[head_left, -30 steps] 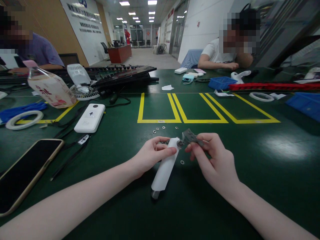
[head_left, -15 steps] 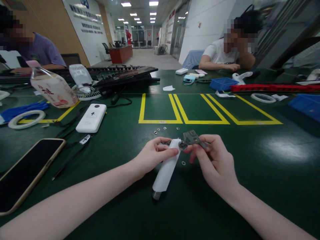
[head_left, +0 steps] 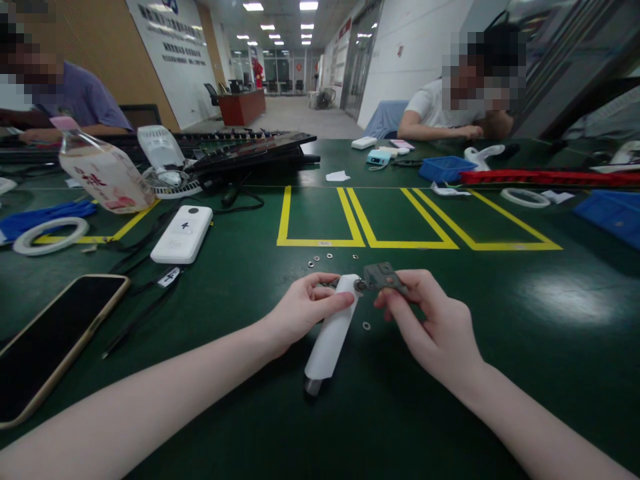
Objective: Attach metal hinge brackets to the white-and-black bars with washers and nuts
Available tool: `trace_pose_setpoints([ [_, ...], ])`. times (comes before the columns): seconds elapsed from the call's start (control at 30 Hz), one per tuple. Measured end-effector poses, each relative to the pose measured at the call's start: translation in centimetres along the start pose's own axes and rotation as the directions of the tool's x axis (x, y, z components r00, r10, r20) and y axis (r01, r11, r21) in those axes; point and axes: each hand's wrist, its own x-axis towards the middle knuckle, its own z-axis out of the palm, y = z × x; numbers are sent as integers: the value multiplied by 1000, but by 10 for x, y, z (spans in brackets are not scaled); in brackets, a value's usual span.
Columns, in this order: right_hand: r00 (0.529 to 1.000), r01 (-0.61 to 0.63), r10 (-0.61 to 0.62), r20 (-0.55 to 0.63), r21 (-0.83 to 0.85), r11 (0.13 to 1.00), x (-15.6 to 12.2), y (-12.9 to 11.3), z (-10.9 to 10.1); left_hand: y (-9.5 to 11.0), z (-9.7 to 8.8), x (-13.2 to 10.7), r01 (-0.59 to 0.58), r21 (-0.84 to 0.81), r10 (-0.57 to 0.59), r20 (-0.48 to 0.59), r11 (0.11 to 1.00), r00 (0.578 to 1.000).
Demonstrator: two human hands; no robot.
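In the head view, a white cylinder (head_left: 327,340) is held near the centre of the frame, slanting from upper right to lower left, its dark lower end pointed toward the bottom edge. Its upper part is clamped between the thumb and fingers of the left hand (head_left: 300,310). To the right of its top, a grey metal plate (head_left: 383,275) with holes is pinched by the right hand (head_left: 437,317); whether the plate is joined to the cylinder cannot be told. Four small rings (head_left: 311,265) are scattered just above the left hand on the green table (head_left: 510,333), and a single ring (head_left: 367,326) is seen between the hands, below the plate. Yellow tape outlines (head_left: 320,243) are laid above the rings. At left, a white power bank (head_left: 181,235) and, lower, a dark-screened phone (head_left: 63,340) are placed.
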Motion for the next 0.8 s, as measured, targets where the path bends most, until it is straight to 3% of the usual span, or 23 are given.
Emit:
trace_pose_setpoints([
  [0.23,988,127,-143,-50,-244,961,3,-15,-1,-4,0,0,-34,-9,34,-11,999,999],
  [0.63,979,-32,-11,-205,-208,978,2,-16,-1,-1,3,-2,-17,19,17,-17,1000,1000],
  [0.8,976,-10,-42,-213,-239,971,3,-14,0,0,4,-2,-26,27,26,-23,999,999],
])
